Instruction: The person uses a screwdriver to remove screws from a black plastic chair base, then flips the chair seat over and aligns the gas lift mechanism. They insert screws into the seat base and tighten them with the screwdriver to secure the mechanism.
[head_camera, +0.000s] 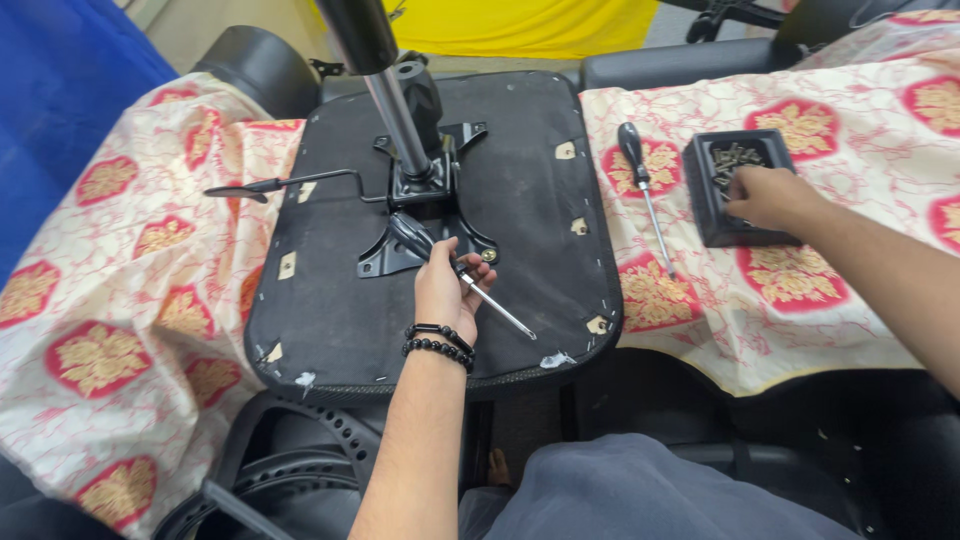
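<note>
An upturned black chair seat lies in front of me, with a black metal mechanism plate and a chrome gas cylinder bolted at its middle. My left hand, wearing two black bead bracelets, grips a black-handled screwdriver whose shaft points down to the right over the seat. My right hand reaches into a small black tray holding several dark screws, fingers curled inside it. A second screwdriver lies on the cloth between seat and tray.
A red-and-cream patterned cloth covers the surface on both sides of the seat. A black lever sticks out left from the mechanism. A ribbed black chair part sits low at the left. My grey-clad knee is at the bottom.
</note>
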